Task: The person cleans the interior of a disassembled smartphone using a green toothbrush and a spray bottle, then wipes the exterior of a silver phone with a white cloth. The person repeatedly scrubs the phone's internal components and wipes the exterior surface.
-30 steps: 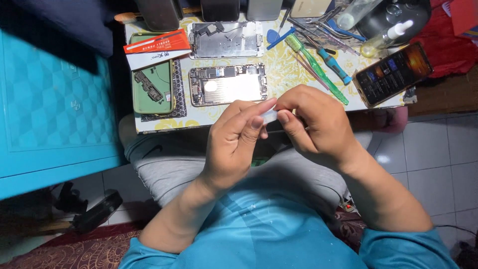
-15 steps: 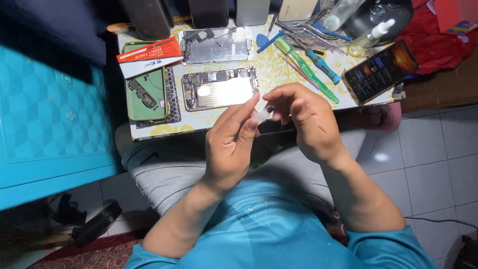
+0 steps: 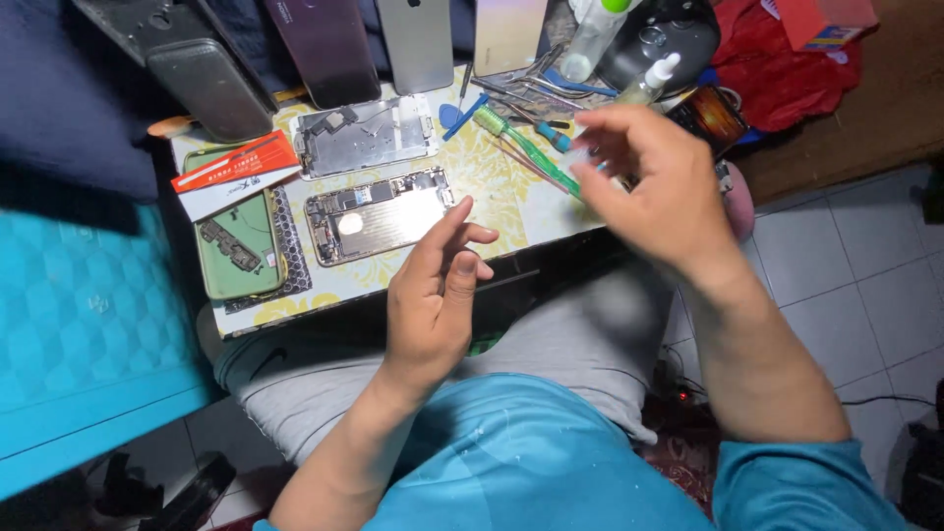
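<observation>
My left hand (image 3: 433,295) hovers over the table's front edge, fingers loosely apart, nothing in it. Just beyond its fingertips lies an opened phone body (image 3: 379,216) with bare metal and circuit parts. My right hand (image 3: 654,187) is motion-blurred over the right end of the yellow patterned table (image 3: 492,192), fingertips drawn together near a green toothbrush (image 3: 521,147). Whether it pinches something small is unclear. A phone with a lit screen (image 3: 713,113) is partly hidden behind that hand.
A second stripped phone frame (image 3: 364,138), a green case holding a circuit board (image 3: 236,246) and a red-and-white packet (image 3: 236,172) lie to the left. Several phones (image 3: 423,39), tweezers, small bottles (image 3: 649,79) and a red cloth (image 3: 787,59) crowd the back. Teal cabinet (image 3: 79,324) at left.
The hands, which were together pinching a small white piece, have separated. My right hand has swung right and forward over the tools; my left hand has stayed near the table edge and opened.
</observation>
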